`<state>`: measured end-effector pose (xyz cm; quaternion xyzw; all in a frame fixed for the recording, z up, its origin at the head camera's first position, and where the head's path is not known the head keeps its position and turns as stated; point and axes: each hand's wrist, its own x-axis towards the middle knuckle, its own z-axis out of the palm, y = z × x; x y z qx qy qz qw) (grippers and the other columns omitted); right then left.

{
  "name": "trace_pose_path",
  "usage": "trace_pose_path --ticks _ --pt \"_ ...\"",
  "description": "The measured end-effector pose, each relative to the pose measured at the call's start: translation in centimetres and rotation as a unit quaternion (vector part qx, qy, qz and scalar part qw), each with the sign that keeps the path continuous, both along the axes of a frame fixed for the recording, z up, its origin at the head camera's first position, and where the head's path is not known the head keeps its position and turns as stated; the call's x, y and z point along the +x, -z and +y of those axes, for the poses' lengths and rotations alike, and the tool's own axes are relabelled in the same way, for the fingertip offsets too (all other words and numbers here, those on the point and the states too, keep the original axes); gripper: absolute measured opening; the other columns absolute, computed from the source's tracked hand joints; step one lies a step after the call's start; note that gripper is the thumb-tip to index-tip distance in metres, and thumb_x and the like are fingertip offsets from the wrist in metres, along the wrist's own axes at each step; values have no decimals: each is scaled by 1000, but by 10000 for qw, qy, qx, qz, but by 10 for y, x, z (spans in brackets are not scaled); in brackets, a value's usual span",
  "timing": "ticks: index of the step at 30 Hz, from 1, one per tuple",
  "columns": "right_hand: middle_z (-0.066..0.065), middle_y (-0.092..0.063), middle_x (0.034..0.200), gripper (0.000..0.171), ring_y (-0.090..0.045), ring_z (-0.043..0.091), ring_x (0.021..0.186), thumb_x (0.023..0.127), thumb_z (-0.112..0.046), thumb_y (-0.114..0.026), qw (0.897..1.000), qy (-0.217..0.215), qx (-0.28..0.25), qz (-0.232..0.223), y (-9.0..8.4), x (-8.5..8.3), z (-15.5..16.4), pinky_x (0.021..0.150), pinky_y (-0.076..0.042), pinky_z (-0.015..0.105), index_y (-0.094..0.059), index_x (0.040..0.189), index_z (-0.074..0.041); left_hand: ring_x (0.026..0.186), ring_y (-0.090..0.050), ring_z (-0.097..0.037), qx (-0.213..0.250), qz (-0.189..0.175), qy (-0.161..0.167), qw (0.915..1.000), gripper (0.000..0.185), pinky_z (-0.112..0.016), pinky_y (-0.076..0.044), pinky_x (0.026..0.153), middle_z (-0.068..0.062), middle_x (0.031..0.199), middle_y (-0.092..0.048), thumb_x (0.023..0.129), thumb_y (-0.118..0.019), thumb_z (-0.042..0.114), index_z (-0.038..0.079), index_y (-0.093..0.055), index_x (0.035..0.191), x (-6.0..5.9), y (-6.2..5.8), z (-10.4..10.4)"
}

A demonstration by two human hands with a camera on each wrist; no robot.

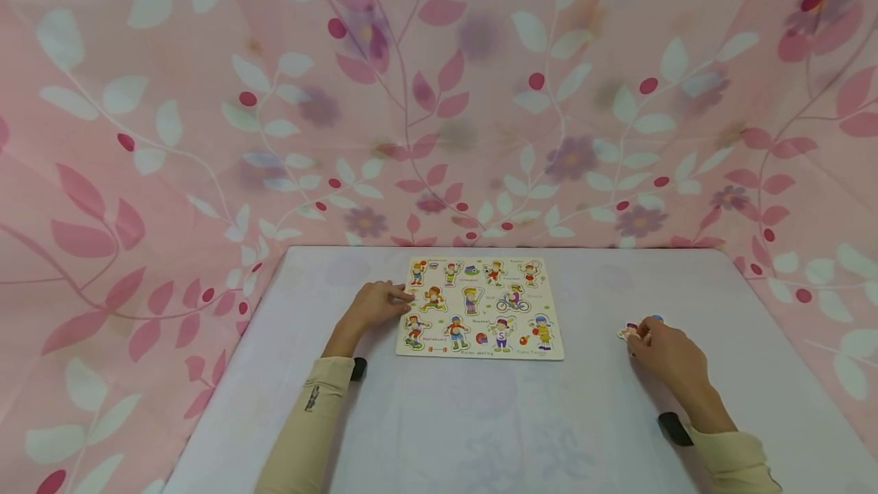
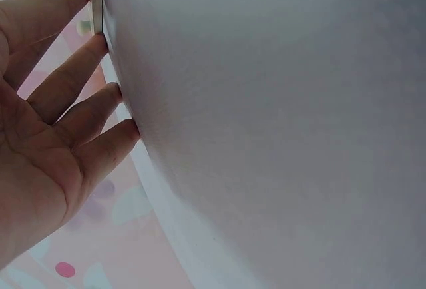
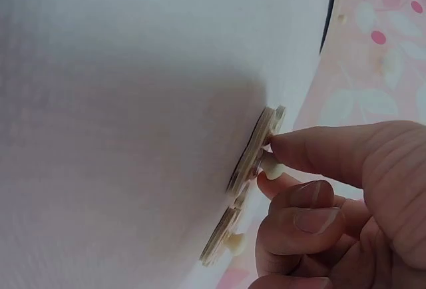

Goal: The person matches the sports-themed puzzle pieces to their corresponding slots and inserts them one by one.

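A wooden peg puzzle board (image 1: 439,316) with sports-figure pieces lies flat on the table. My left hand (image 1: 376,305) is at its left side, fingers extended; in the left wrist view the fingertips touch the board's edge (image 2: 97,6) and the tabletop. Off to the right of the board, my right hand (image 1: 675,357) pinches a small wooden puzzle piece (image 3: 251,152) by its pale knob (image 3: 271,165), thumb on one side. A second knobbed piece (image 3: 221,237) lies close by it. The hand hides most of both pieces in the head view.
A white cloth covers the table (image 1: 480,418). Pink leaf-patterned fabric (image 1: 439,97) hangs behind and along the sides. Dark wrist bands (image 1: 675,429) sit at both sleeve cuffs.
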<state>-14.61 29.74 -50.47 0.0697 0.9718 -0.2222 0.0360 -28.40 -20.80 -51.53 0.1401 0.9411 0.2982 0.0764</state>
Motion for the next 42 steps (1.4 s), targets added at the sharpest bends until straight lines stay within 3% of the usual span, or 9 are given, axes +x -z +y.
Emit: trace_pose_path --ticks 13,21,35,42 --pt "3 -62 78 24 -51 17 59 97 -30 -55 9989 -203 -99 405 -9 -5 -15 46 -38 32 -59 97 -6 136 -42 -37 -1 22 13 10000 21 -51 -28 114 -9 130 -63 86 -78 20 15 -79 107 3 -6 1" --pt "0 -56 69 21 -48 15 54 95 -28 -58 9983 -291 -95 506 -16 -12 -45 45 -36 31 -59 95 -7 136 -42 -36 -33 -11 -1 10000 22 -50 -28 114 -8 129 -64 86 -78 20 16 -79 107 3 -3 1" --pt "0 -51 66 21 -45 17 57 95 -30 -64 9979 -608 -220 103 -9 -24 -109 48 -33 30 -58 95 -10 135 -43 -37 -83 115 142 9998 21 -51 -30 113 -9 129 -63 86 -78 21 17 -79 107 2 -1 0" --pt "-3 -49 62 19 -43 14 54 92 -28 -67 9945 -927 -297 381 -6 -26 -135 47 -31 28 -58 90 -12 136 -43 -36 -145 107 46 9998 21 -51 -29 113 -9 129 -63 86 -78 21 17 -79 107 3 -3 2"
